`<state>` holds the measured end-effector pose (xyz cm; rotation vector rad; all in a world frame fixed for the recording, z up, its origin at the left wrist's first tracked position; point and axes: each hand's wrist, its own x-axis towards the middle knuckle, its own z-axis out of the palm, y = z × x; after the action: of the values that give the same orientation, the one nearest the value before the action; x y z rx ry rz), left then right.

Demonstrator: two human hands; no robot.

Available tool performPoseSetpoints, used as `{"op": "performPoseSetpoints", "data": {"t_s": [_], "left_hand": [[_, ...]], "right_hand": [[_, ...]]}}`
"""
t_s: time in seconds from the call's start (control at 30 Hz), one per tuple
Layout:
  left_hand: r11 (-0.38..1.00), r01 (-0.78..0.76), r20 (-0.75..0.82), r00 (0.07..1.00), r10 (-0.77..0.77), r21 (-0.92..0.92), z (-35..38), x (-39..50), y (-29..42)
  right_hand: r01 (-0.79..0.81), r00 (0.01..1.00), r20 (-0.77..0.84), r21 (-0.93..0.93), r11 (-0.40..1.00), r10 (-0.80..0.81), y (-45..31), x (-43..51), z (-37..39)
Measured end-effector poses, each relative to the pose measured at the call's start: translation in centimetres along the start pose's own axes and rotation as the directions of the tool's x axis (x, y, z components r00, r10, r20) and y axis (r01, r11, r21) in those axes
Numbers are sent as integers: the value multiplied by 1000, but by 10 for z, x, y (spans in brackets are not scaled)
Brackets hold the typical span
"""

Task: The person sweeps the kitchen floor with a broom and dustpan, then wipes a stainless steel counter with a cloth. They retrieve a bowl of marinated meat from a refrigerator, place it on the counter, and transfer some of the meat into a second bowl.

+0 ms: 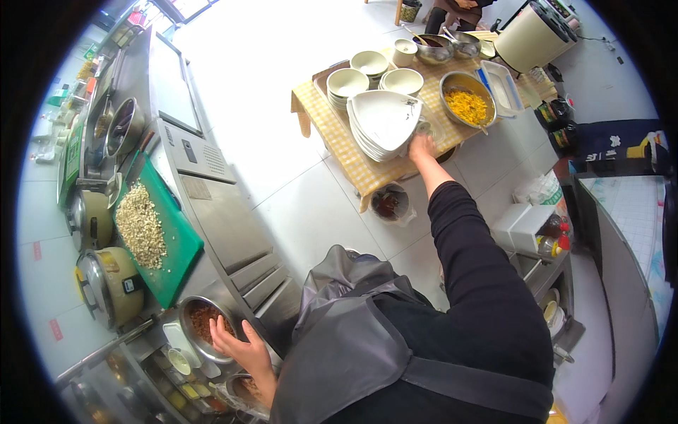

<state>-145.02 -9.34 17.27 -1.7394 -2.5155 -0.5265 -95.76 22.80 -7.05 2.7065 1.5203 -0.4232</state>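
Note:
My left hand (244,344) is over the rim of a steel bowl (185,316) of brown minced food (204,320). Its fingers are spread and nothing shows in them; whether they touch the bowl is unclear. My right arm reaches out to a table with a yellow checked cloth (312,98). There my right hand (422,147) is beside a stack of white plates (385,119), at a small clear item (424,127). The fingertips are partly hidden, so a grip on it cannot be made out. Stacked pale bowls (348,83) stand behind the plates.
A green cutting board (183,244) bears chopped pale food (140,225). Beside it are two lidded pots (111,289). A steel bowl of yellow shreds (467,106) stands on the table, with a lined bin (391,202) below its edge. Another person (460,13) is at the back.

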Motion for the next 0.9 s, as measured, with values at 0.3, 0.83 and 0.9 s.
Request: {"op": "performPoseSetpoints", "data": {"t_s": [0.3,0.83,0.9], "left_hand": [[999,34,26,999,-34,11,-8,-13,-3],[995,5,45,999,-1,-98,23,-24,-11],[994,0,29,1000,4,-111,27,-31,-17]], "right_hand": [[-126,975,192,51,991,114,3,42,4],[-464,882,470,852,-244,-35,63,-97,-20],[-430,896,379,869,-245,-232,53,-149,-9]]}}
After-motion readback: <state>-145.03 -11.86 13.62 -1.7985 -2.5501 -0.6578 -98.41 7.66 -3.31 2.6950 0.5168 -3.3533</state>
